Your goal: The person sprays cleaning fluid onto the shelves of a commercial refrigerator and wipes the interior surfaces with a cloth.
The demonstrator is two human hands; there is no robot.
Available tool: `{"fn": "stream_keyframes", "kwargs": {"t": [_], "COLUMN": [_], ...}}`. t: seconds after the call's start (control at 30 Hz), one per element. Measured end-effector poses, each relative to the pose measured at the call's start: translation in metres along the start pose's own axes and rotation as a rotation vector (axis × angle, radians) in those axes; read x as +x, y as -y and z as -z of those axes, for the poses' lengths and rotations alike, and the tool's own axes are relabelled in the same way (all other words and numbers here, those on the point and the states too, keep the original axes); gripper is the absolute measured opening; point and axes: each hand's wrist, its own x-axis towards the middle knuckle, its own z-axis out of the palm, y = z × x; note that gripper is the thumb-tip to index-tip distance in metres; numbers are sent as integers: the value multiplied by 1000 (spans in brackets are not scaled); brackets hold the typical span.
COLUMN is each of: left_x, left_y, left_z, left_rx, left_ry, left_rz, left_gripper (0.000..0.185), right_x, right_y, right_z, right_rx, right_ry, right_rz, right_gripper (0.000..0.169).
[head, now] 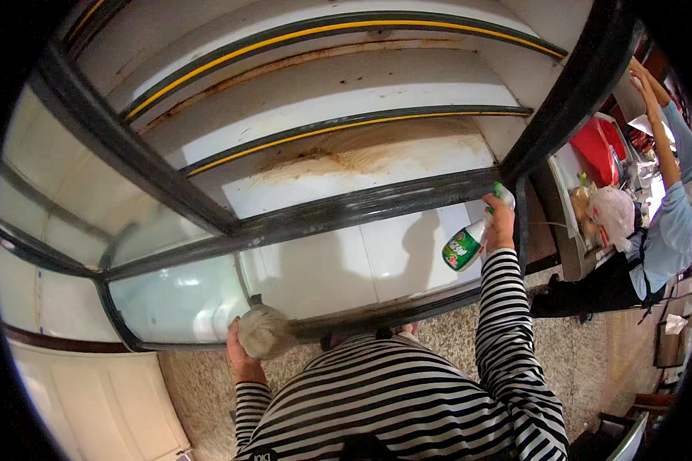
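Note:
My right hand [500, 222] grips a spray bottle [462, 249] with a green label and a green trigger head. The bottle tilts down to the left, over the white lower panel [328, 271] of a dark-framed cabinet. In my left hand [243, 356] is a greyish-brown wadded cloth [265, 332], held at the cabinet's front rail [380, 318]. Ahead of me the cabinet's interior has white stepped shelves edged in black and yellow. A brown smear [334, 160] streaks the lowest of these shelves. My shadow falls across the white panel.
Glass panels [63, 201] close the cabinet's left side, and a cream cupboard [92, 403] stands at lower left. On the right, a person in a light blue shirt [669, 236] reaches upward beside a counter with a red object [597, 150] and a pale plastic bag [611, 213].

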Motion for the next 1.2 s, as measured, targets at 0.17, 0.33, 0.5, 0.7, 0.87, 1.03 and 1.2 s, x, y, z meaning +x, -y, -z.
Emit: {"fn": "stream_keyframes", "kwargs": {"t": [0.17, 0.33, 0.5, 0.7, 0.87, 1.03, 1.2], "left_x": [-8, -26, -41, -38, -16, -5, 12], "left_y": [49, 79, 95, 92, 86, 87, 89], "left_z": [-65, -100, -128, -136, -112, -97, -66], "left_rx": [31, 158, 156, 243, 143, 213, 103], "left_ry": [104, -48, -21, 20, 47, -50, 103], "left_rz": [43, 36, 45, -13, 60, 53, 234], "left_gripper": [35, 42, 41, 36, 36, 41, 40], "right_x": [56, 81, 94, 90, 73, 38, 27], "right_y": [-5, -11, -13, -29, -23, 8, 20], "right_z": [44, 63, 66, 87, 85, 73, 72], "right_rx": [16, 51, -42, -170, -147, -156, -157], "right_ry": [-97, -37, -25, 11, -93, -147, -154], "right_rz": [-72, -93, -41, -20, -68, 69, 154], "right_gripper": [24, 26, 29, 18, 20, 16, 21]}}
